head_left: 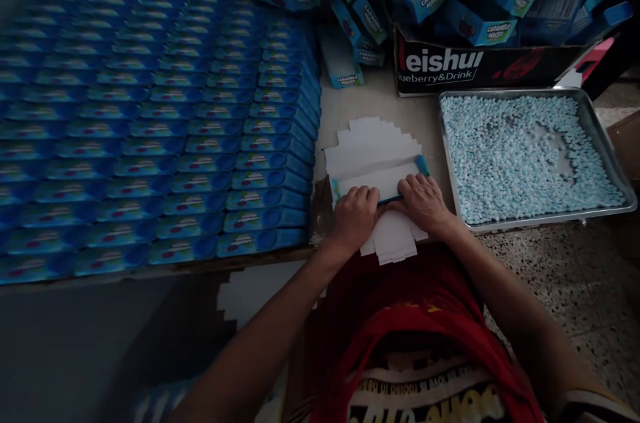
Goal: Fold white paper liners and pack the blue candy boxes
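Note:
A partly folded candy box (373, 177), white inside with blue edges, lies in front of me. My left hand (354, 215) is closed over its near left side, fingers curled on the edge. At the near right side, my right hand (425, 201) grips the same edge, thumb underneath and out of sight. Beneath and around the box is a stack of flat white box blanks (373, 136), some sticking out toward my body.
Rows of closed blue boxes (200, 143) cover the left. A metal tray (583, 214) of pale blue candies (500, 169) sits at right. Behind it stands a dark carton (480, 73) heaped with open blue boxes (480, 23). The table's near edge (150, 269) runs left of my body.

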`<state>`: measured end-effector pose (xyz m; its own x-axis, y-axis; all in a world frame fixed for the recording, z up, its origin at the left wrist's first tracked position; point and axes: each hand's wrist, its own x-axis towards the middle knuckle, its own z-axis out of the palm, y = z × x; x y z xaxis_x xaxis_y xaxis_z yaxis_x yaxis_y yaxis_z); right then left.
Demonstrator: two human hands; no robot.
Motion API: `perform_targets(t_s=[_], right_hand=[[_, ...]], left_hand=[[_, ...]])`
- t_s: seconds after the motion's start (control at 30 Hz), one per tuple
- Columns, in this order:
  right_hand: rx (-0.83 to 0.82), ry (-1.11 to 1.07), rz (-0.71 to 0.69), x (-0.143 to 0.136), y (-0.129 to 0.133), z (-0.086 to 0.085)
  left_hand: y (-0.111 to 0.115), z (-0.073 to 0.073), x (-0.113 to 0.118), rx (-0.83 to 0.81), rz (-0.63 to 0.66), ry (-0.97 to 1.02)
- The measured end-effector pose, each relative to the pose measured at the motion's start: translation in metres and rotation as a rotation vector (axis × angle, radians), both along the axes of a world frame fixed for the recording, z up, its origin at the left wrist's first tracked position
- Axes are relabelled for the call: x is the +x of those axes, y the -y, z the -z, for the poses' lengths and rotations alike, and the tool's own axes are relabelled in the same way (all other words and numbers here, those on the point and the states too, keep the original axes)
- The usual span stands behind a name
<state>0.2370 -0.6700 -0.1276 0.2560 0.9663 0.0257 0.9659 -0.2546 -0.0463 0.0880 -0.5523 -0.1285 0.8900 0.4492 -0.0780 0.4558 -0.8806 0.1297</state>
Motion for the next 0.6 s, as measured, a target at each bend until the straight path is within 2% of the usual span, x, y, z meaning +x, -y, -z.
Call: perform_targets(t_s=[0.27, 0.33, 0.4, 0.47, 0.53, 0.6], right_hand=[[-0.076, -0.061, 0.083, -0.004, -0.008, 0.001], [-0.078, -0.066, 0.088, -0.006, -0.009, 0.002], [-0.098, -0.071, 0.096, -0.009, -0.006, -0.006], [-0.139, -0.112, 0.07, -0.009, 0.003, -0.027], [-0.166, -0.214, -0.046, -0.004, 0.016, -0.062], [-0.12, -0.294, -0.179, 0.009, 0.029, -0.102]], left_hand=[[0.001, 0.011, -0.005, 0.038, 0.02, 0.035], [0.0, 0.008, -0.004, 0.017, 0.039, 0.044], [-0.003, 0.0, -0.001, -0.033, 0.104, 0.045], [-0.01, -0.014, 0.005, -0.081, 0.187, 0.036], [-0.02, -0.033, 0.012, -0.097, 0.266, 0.026], [-0.032, -0.052, 0.02, -0.074, 0.367, 0.014]])
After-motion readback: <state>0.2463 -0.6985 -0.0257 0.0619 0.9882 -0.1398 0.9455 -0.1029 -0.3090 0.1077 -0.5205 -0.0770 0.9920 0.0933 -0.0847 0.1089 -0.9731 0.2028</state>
